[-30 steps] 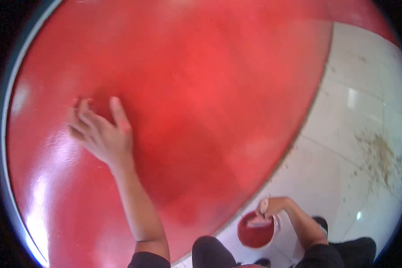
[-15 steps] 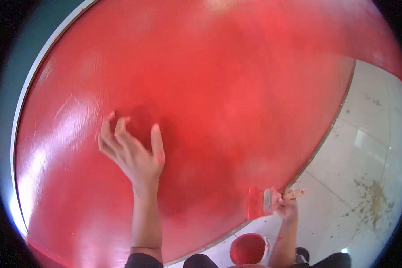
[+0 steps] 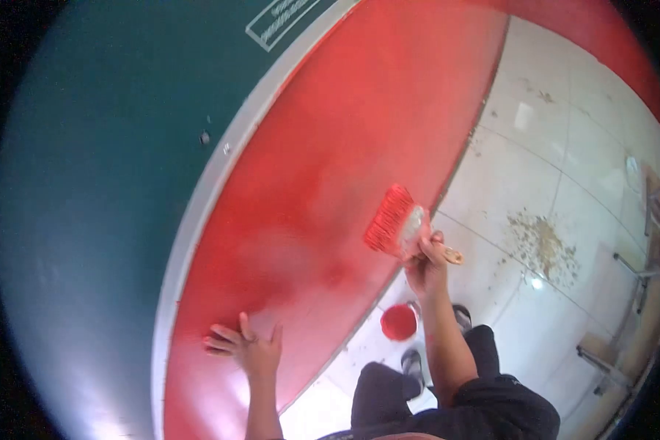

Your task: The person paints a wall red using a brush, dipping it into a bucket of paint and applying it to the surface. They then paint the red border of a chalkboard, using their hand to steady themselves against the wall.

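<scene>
My left hand (image 3: 253, 350) has its fingers spread over the red wall surface (image 3: 301, 183), low on the left; whether it touches the surface is hard to tell. My right hand (image 3: 427, 264) grips a wide paintbrush (image 3: 396, 224) by its pale handle. Red paint coats the bristles, which point up and left across the lower edge of the red surface. Below the right hand, a round container of red paint (image 3: 399, 322) stands on the floor near my feet.
A dark green board (image 3: 103, 220) with a pale frame strip (image 3: 198, 227) borders the red surface on the left. Brownish debris (image 3: 541, 246) dots the white tiled floor (image 3: 491, 191). Metal legs (image 3: 605, 367) of some furniture stand at the far right.
The view has turned, showing more green board and floor. The right hand has raised the brush away from beside the container. The left hand has moved lower, its fingers more spread.
</scene>
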{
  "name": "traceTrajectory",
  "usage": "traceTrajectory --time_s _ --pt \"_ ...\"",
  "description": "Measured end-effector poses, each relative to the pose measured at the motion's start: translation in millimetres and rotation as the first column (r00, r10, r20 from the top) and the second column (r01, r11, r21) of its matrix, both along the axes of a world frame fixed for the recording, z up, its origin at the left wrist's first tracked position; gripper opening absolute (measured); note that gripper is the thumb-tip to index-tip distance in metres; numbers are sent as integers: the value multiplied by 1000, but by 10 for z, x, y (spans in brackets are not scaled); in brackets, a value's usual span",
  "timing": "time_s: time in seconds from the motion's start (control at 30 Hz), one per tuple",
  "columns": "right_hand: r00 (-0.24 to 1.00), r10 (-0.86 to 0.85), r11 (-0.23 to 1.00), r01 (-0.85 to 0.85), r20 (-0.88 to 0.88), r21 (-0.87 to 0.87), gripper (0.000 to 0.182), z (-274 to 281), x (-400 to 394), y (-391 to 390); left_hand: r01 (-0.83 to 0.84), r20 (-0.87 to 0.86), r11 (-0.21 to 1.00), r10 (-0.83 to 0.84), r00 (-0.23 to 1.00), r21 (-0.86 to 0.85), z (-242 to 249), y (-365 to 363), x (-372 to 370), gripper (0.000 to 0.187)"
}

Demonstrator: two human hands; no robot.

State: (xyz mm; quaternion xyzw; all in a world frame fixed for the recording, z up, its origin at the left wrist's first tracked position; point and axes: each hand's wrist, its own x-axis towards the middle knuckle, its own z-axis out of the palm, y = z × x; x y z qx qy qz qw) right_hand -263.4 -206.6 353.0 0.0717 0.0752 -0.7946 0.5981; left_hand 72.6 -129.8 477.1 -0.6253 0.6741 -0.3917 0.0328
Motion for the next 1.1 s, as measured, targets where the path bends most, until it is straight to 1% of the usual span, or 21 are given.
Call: traceTrajectory --time_s 0.13,0.17,0.2,0.23,0.27,0.3,0.33,0.37,0.4,0.47,0.5,0.53,0.57,0.6,0.67,0.73,0.8,0.9,1.0,1.07,1.1 --pt "999 36 999 -35 -29 17 22 726 30 -262 -70 -79 985 83 993 160 58 8 -43 114" --pt "998 65 997 -64 8 -49 22 843 -140 29 -101 -80 983 114 990 150 120 405 -237 118" --pt "995 96 992 -94 25 -84 22 945 -132 9 -101 -62 984 111 992 149 125 442 -243 118" --pt "996 50 993 -42 70 -111 23 1066 -92 -104 -90 -34 986 95 995 142 125 414 -228 116" --pt "996 50 995 -44 79 -85 23 1165 -34 -188 -78 -8 986 80 997 145 103 427 -167 114" --pt "993 40 994 -28 114 -105 23 1266 11 -330 -156 3 962 159 987 225 92 374 -115 106" --pt "989 22 990 -1 145 -142 23 1362 36 -493 -141 4 963 144 990 229 71 277 -94 106" --pt "998 5 984 5 56 -176 23 1452 83 -595 -186 82 945 170 982 270 108 215 -126 112" --pt "998 -4 987 14 61 -163 23 1442 186 -692 -236 166 921 192 967 311 142 187 -131 119" --pt "997 -56 988 62 47 -139 23 1407 276 -792 -171 174 939 122 977 299 116 107 -122 115" --pt "996 -70 989 76 51 -130 23 1284 350 -764 -124 144 949 85 986 291 107 117 -86 112" --pt "996 -61 997 64 61 -45 22 1073 430 -724 -77 112 957 47 993 281 95 132 -47 109" --pt "996 -56 998 54 70 38 21 921 467 -673 -60 112 957 29 993 285 76 136 -25 109" --pt "995 -74 997 71 68 38 21 853 457 -604 -69 103 954 40 994 293 63 137 -10 108" --pt "986 -162 982 165 -43 90 22 769 458 -442 -59 88 948 33 996 314 81 144 5 106" --pt "981 -184 978 189 -64 84 21 1057 338 -431 -113 145 926 64 987 359 157 147 -71 107" --pt "970 -238 964 230 -51 -138 20 1370 269 -565 -113 122 918 72 990 381 178 169 -98 107" --pt "985 -173 957 171 15 -235 24 1632 182 -800 -104 97 917 72 993 384 170 178 -79 108" --pt "991 -119 974 129 65 -187 23 1366 354 -953 -111 109 922 76 991 371 131 171 -83 108" --pt "985 -94 959 129 144 -252 21 1102 425 -885 -145 128 917 104 986 372 138 148 -70 107" --pt "982 -144 971 165 125 -172 20 1096 421 -818 -140 183 929 81 980 343 127 147 -54 106"
